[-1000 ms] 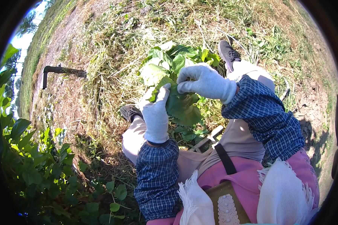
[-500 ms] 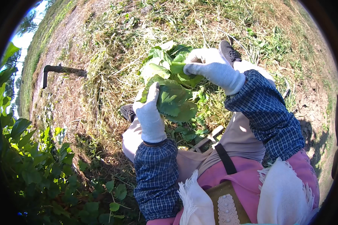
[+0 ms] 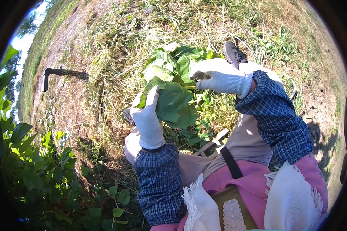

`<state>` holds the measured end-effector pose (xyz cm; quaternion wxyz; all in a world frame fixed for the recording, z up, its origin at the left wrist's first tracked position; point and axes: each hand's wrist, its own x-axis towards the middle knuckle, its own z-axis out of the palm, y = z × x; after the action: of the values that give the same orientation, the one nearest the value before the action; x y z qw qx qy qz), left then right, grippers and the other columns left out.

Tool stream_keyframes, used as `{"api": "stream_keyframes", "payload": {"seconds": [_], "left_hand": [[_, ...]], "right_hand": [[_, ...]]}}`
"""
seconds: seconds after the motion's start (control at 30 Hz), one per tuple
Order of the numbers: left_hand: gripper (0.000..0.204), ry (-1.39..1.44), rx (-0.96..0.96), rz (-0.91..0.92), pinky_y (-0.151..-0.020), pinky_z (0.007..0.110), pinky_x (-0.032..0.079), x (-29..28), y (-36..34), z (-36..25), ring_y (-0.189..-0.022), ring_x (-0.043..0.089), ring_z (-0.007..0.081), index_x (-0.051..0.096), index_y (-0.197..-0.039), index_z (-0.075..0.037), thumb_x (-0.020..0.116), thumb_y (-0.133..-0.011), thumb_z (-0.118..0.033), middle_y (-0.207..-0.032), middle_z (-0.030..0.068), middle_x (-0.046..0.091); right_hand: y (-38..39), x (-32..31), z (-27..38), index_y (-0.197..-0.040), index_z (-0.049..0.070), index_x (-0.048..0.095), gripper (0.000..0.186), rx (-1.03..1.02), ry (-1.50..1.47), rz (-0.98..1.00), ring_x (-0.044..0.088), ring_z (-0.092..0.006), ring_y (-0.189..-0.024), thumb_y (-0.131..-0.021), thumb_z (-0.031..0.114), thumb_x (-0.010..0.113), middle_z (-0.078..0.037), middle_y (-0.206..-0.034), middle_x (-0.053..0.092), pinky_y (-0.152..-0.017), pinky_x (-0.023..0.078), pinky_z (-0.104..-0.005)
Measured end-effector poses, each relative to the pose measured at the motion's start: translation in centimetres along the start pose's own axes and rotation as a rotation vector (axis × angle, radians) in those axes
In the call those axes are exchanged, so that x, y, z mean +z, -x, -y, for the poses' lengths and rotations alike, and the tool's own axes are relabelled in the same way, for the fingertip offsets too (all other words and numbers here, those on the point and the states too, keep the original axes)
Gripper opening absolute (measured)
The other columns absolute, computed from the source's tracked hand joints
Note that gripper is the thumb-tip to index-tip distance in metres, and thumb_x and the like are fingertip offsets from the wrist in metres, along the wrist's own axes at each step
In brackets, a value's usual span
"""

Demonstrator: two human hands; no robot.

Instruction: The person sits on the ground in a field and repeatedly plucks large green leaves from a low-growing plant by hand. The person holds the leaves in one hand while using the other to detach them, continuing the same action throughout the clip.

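My white-gloved left hand (image 3: 146, 121) is closed on a small stack of broad green leaves (image 3: 173, 102), thumb on top and the other fingers mostly hidden behind it. My white-gloved right hand (image 3: 221, 77) is apart from that stack, at the right side of a loose pile of green leaves (image 3: 162, 71). Its fingers are bent, with the thumb apart from them, and I see nothing held in it; whether its fingertips touch the pile I cannot tell. The pile lies on cut grass beyond my lap, between my legs.
Dark shoes (image 3: 233, 54) show at my feet. A bent black pipe (image 3: 61, 72) stands at the left. Leafy bushes (image 3: 31, 169) fill the lower left. Low wooden pieces (image 3: 212, 143) lie below my lap. Dry grass (image 3: 108, 57) covers the ground.
My left hand has moved slightly left with the held leaves. My right hand has left the held leaf, moved right toward the pile, and its thumb has opened away from its fingers.
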<state>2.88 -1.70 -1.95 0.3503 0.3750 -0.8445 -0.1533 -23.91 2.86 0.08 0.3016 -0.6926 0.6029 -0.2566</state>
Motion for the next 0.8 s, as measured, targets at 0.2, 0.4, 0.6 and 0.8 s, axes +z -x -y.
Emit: {"api": "stream_keyframes", "payload": {"seconds": [0.2, 0.4, 0.6, 0.8], "left_hand": [[0.013, 1.002, -0.793, -0.050, -0.071, 0.022, 0.052, 0.0, -1.5, -4.2, -0.079, 0.064, 0.0070, 0.074, -0.100, 0.004, 0.074, -0.091, -0.006, -0.089, 0.0040, 0.073], [0.012, 0.932, -0.681, 0.141, -0.068, 0.021, 0.051, -0.1, -1.3, -5.1, -0.074, 0.063, 0.0067, 0.074, -0.099, 0.002, 0.076, -0.089, -0.005, -0.086, 0.0035, 0.073], [0.020, 1.000, -0.750, 0.070, -0.071, 0.022, 0.051, -0.2, -1.6, -5.1, -0.076, 0.064, 0.0086, 0.074, -0.103, 0.004, 0.075, -0.089, -0.011, -0.087, 0.0045, 0.073], [0.044, 0.599, -0.605, 0.135, -0.077, 0.025, 0.052, 0.1, -0.5, -2.4, -0.087, 0.065, 0.0114, 0.063, -0.127, 0.003, 0.069, -0.096, -0.028, -0.105, 0.0085, 0.070]], "right_hand": [[-0.3, 0.1, 0.7, -0.131, 0.006, 0.062, 0.053, -0.138, -0.159, -0.004, 0.066, -0.0245, -0.111, -0.081, 0.021, 0.075, -0.013, -0.117, 0.069, -0.098, 0.051, -0.0350], [-0.1, 1.1, 1.5, -0.126, 0.002, 0.064, 0.054, -0.199, -0.314, 0.125, 0.067, -0.0253, -0.105, -0.079, 0.025, 0.077, -0.016, -0.115, 0.070, -0.094, 0.052, -0.0358], [-0.1, 1.0, 1.5, -0.113, 0.000, 0.069, 0.037, 0.065, -0.503, 0.209, 0.069, -0.0190, -0.088, -0.085, 0.023, 0.077, -0.010, -0.096, 0.074, -0.083, 0.054, -0.0321], [-0.4, 0.8, 1.5, -0.111, 0.000, 0.070, 0.037, 0.102, -0.406, 0.011, 0.068, -0.0184, -0.090, -0.084, 0.023, 0.079, -0.012, -0.098, 0.073, -0.083, 0.053, -0.0325]]}}
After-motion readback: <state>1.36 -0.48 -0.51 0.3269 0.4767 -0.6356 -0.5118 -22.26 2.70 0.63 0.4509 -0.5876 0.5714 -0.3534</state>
